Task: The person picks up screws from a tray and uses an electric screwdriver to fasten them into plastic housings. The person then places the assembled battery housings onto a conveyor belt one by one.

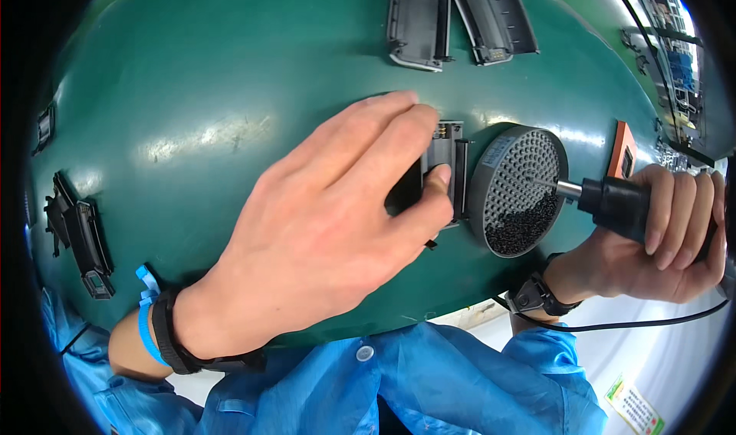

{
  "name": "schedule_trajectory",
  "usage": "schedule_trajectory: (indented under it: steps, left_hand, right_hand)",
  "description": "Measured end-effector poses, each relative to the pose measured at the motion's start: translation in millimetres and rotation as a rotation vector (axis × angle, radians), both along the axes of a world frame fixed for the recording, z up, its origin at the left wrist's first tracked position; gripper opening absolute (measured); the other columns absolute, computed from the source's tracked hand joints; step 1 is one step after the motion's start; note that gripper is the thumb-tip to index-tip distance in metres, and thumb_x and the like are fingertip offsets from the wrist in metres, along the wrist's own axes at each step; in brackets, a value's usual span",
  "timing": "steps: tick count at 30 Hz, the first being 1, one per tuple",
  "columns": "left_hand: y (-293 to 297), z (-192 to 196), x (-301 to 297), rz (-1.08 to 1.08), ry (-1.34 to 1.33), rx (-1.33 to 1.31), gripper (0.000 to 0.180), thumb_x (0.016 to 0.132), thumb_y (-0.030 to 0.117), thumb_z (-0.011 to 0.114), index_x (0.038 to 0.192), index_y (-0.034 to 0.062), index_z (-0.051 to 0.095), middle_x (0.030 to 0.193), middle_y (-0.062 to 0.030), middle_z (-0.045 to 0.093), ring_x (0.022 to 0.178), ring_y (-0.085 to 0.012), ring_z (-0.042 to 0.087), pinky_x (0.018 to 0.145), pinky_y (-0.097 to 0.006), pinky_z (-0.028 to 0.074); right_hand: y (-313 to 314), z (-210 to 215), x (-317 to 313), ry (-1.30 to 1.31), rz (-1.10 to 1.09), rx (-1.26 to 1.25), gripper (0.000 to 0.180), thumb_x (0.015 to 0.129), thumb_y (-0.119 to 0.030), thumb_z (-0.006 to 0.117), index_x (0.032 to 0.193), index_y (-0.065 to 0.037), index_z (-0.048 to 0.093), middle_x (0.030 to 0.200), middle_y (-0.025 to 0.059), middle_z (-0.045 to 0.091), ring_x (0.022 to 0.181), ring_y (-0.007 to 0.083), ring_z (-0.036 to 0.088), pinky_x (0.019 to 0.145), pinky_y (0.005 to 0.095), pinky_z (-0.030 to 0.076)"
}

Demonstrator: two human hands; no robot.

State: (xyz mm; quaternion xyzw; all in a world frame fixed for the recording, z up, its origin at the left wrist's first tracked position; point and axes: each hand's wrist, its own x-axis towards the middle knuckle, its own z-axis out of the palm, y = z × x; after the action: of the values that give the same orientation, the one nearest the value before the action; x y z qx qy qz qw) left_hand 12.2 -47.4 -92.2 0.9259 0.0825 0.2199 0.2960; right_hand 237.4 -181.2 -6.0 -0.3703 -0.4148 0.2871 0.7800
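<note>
My left hand [330,220] is closed over a black plastic housing [446,155] on the green table, thumb on its near side and fingers along the far side. Much of that housing is hidden under the hand; small gold contacts show at its far end. My right hand [675,228] grips a black electric screwdriver [613,203] with a cable. Its thin bit points left, with the tip over a round grey screw tray [481,205]. The tray's bottom is full of small holes, and a heap of tiny dark screws [525,224] lies at its near side.
Two open black housings [420,21] lie at the far edge. Another black plastic assembly [80,236] lies at the left, with a small black part [44,128] beyond it. An orange-red block [622,151] stands right of the tray. The screwdriver's cable [629,326] hangs at the lower right.
</note>
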Motion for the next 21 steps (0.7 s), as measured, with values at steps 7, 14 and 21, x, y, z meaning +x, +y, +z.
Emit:
schedule_trajectory:
  steps: [7,14,21]
  left_hand:
    - [0.6,3.5,3.2,0.016,-0.043,0.004,0.05,0.057,0.017,0.088,0.104,0.0034,0.076,0.132,-0.0209,0.061,0.122,-0.0429,0.063,0.092,-0.047,0.059]
    - [0.6,-0.6,2.9,0.024,-0.097,0.026,0.052,0.053,0.016,0.085,0.102,0.0016,0.076,0.13,-0.0222,0.061,0.12,-0.0433,0.064,0.092,-0.046,0.059]
    - [-1.0,-1.7,6.3,0.024,-0.128,0.023,0.053,0.05,0.016,0.083,0.1,0.001,0.076,0.13,-0.0228,0.061,0.119,-0.0435,0.065,0.091,-0.046,0.06]
  right_hand:
    - [-15.0,-0.4,-25.1,0.002,0.002,-0.026,0.032,0.102,-0.02,0.054,0.113,0.006,0.039,0.061,0.0004,0.054,0.042,0.0096,0.05,0.042,0.0221,0.048]
    - [-63.5,4.5,-21.1,0.037,-0.111,-0.078,0.034,0.086,-0.016,0.074,0.098,-0.007,0.043,0.056,-0.0081,0.05,0.036,-0.0013,0.044,0.033,0.0106,0.036]
    - [-63.7,5.6,-25.4,0.075,-0.165,-0.054,0.039,0.085,-0.021,0.076,0.1,-0.005,0.043,0.056,-0.0066,0.052,0.034,0.0021,0.045,0.034,0.0143,0.042]
